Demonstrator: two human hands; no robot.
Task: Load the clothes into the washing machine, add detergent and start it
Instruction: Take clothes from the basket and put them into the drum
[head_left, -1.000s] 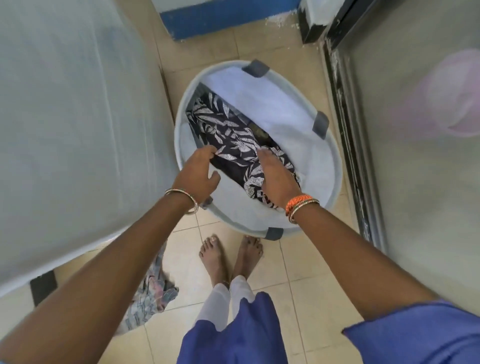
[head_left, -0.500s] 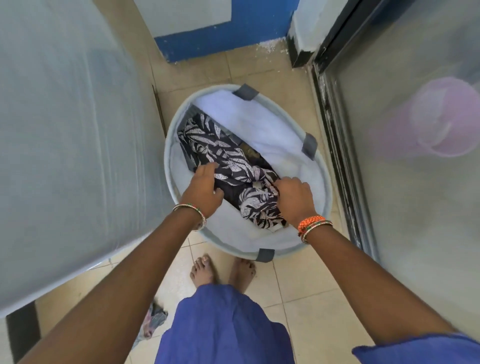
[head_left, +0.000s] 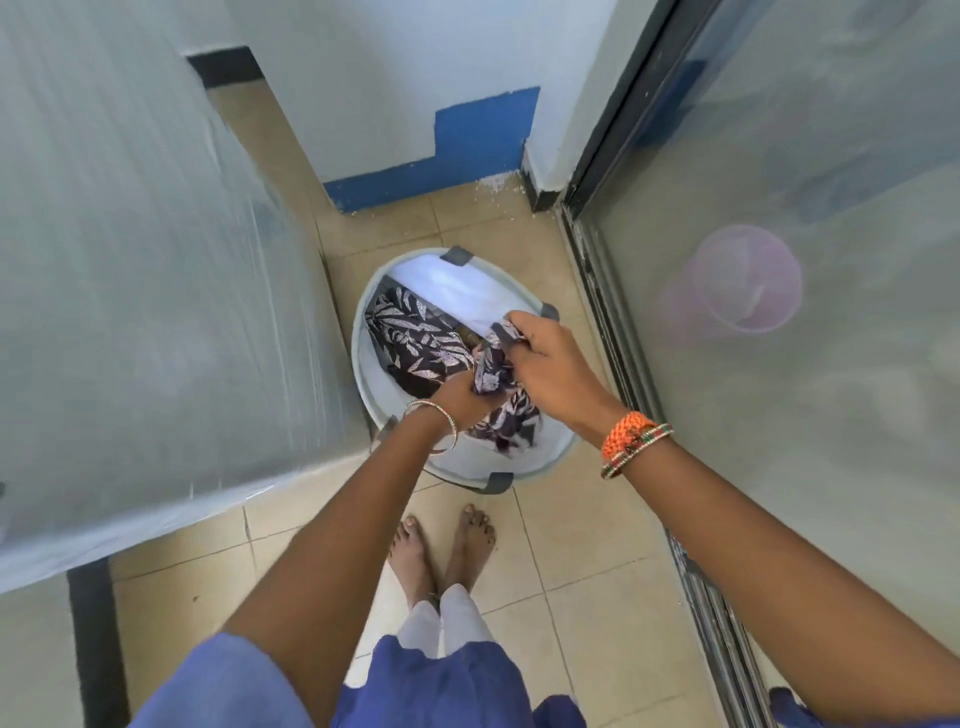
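Note:
A round light-grey laundry basket (head_left: 470, 465) with a white lining stands on the tiled floor ahead of my feet. Inside it lies a dark garment with a pale leaf print (head_left: 415, 338). My left hand (head_left: 460, 400) grips a bunch of that cloth low over the basket's near side. My right hand (head_left: 550, 364) holds another part of the same garment higher up, above the basket's right rim, so the cloth hangs bunched between both hands. A big plastic-covered appliance (head_left: 145, 312) fills the left; its lid and controls are out of sight.
A frosted glass door (head_left: 805, 364) in a dark frame runs along the right, with a pink bucket (head_left: 743, 280) blurred behind it. A white wall with a blue base band (head_left: 441, 166) closes the far end. My bare feet (head_left: 441, 545) stand on beige tiles.
I have straightened up, so the basket looks farther off. Both hands have gathered the leaf-print garment and lifted it; my right hand has risen above the basket's right rim.

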